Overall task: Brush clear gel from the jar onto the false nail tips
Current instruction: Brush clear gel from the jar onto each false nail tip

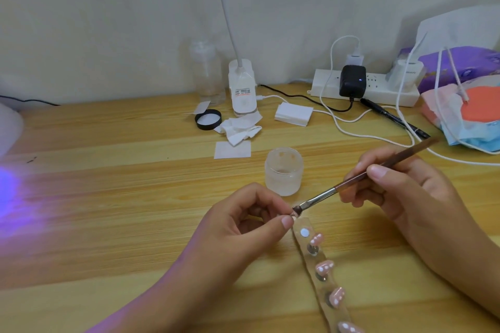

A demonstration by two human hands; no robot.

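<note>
A black boxy adapter (pixel 352 81) sits plugged into the long white plastic power strip (pixel 378 94). Left of the strip stand a white plastic lamp base (pixel 242 92) and a clear pump bottle (pixel 207 73). A slim black pen (pixel 392 119) lies just in front of the strip.

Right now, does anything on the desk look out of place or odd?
One thing: the top mount on the holder strip is bare, while the mounts below carry pink nail tips. The left hand pinches something small at the brush, probably that nail tip. The jar stands open, its black lid far off.
</note>
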